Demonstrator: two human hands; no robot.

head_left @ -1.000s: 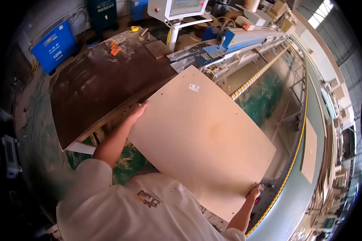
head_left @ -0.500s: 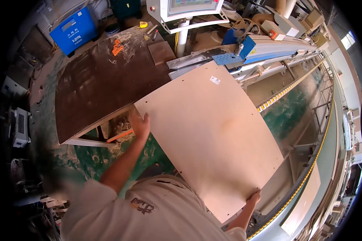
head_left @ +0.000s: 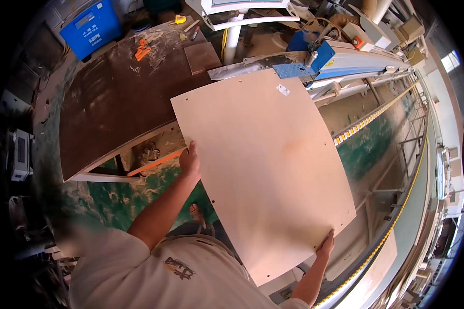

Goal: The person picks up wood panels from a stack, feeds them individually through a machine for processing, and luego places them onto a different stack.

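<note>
A large pale wooden panel (head_left: 268, 154) lies in front of me, with small dark holes along its edges and a small white label (head_left: 283, 90) near its far end. My left hand (head_left: 190, 161) grips the panel's left edge, thumb up along the side and the other fingers mostly hidden. At the near right edge, my right hand (head_left: 325, 244) is closed round the board, its fingers partly out of sight underneath. The panel's far left corner overlaps the edge of a dark brown tabletop (head_left: 118, 108).
An orange tool (head_left: 142, 50), a yellow tape measure (head_left: 180, 19) and a small brown board (head_left: 201, 57) lie on the dark tabletop. A blue box (head_left: 91, 30) stands at the far left. Right of the panel runs a long machine rail (head_left: 366, 62) with a yellow-and-white strip (head_left: 363, 122).
The panel has turned clockwise, its far left corner swinging away from me and its near corner shifting left. My left hand has closed on its left edge; my right hand keeps its grip.
</note>
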